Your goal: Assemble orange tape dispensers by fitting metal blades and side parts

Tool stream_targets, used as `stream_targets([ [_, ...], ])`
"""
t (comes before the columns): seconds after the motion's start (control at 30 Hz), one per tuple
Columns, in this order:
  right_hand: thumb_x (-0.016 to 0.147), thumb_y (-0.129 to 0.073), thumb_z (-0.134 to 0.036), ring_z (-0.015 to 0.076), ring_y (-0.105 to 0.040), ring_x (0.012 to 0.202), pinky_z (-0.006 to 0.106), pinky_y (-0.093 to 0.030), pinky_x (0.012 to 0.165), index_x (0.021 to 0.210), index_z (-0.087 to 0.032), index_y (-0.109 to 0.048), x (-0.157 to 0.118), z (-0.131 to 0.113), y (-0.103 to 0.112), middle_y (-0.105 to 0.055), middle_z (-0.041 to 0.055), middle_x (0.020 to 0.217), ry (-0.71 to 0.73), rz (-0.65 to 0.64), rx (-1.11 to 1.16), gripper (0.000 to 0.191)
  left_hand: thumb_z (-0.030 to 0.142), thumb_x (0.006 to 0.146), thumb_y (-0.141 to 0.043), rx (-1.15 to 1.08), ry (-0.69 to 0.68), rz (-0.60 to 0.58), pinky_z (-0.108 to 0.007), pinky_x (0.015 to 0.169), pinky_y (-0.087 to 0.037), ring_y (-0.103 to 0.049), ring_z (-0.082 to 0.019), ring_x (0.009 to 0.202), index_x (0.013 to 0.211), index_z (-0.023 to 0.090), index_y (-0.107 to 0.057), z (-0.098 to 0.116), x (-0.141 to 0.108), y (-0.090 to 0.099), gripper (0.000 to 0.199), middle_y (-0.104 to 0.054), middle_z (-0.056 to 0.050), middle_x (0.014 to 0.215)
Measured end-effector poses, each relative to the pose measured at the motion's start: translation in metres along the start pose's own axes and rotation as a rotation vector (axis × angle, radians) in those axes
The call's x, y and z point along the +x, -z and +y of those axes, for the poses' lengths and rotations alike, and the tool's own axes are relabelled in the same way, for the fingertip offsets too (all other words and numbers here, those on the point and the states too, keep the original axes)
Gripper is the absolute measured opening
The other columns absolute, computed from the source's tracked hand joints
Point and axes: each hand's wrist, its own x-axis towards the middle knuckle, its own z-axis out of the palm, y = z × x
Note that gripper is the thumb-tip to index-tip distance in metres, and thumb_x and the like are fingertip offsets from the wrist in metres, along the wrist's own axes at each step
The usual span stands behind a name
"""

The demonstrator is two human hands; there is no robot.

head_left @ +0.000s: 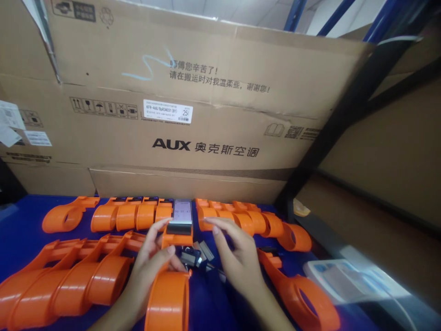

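Observation:
My left hand (155, 250) is closed round an orange tape dispenser (168, 294), whose wide ring faces me. A dark strip (179, 228) crosses its far end, just in front of a phone (182, 211) showing a timer. To the right of the dispenser, my right hand (236, 253) hovers with thumb and index finger apart; nothing shows between them. Small metal and dark pieces (198, 255) lie loose between my hands on the blue surface (210, 303).
Several orange dispensers stand in a left front row (74, 280), a back left row (127, 216) and a back right row (241, 220). Another dispenser (303, 294) lies at right, near a white device (354, 280) with a cable. Behind rises a large cardboard panel (213, 115); a dark post (320, 133) slants at right.

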Motion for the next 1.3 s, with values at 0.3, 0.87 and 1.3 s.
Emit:
stream_targets([
  [0.3, 0.088, -0.068, -0.023, 0.0275, -0.072, 0.075, 0.033, -0.044, 0.06, 0.079, -0.024, -0.074, 0.0, 0.034, 0.025, -0.074, 0.0078, 0.077, -0.319, -0.474, -0.752, 0.011, 0.033, 0.084, -0.077, 0.075, -0.033, 0.056, -0.028, 0.054, -0.053, -0.069, -0.021, 0.048, 0.148, 0.025, -0.04, -0.002, 0.004, 0.005, 0.075, -0.073, -0.002, 0.056],
  [0.87, 0.098, -0.059, -0.042, 0.0243, -0.072, 0.089, 0.03, -0.041, 0.067, 0.098, -0.027, -0.076, 0.004, 0.007, 0.009, -0.079, 0.0048, 0.093, -0.258, -0.675, -0.603, 0.023, 0.037, 0.089, -0.071, 0.11, -0.016, 0.046, -0.025, 0.057, -0.049, -0.066, -0.018, 0.05, 0.151, 0.022, -0.032, 0.0, 0.001, 0.005, 0.075, -0.074, -0.001, 0.058],
  [1.3, 0.092, -0.061, -0.026, 0.023, -0.071, 0.085, 0.028, -0.041, 0.068, 0.099, -0.024, -0.07, -0.003, 0.008, -0.012, -0.077, 0.004, 0.092, -0.284, -0.562, -0.471, 0.012, 0.034, 0.09, -0.069, 0.159, -0.029, 0.062, -0.023, 0.053, -0.05, -0.068, -0.018, 0.047, 0.143, 0.022, -0.037, -0.001, 0.003, 0.001, 0.063, -0.073, -0.001, 0.055],
])
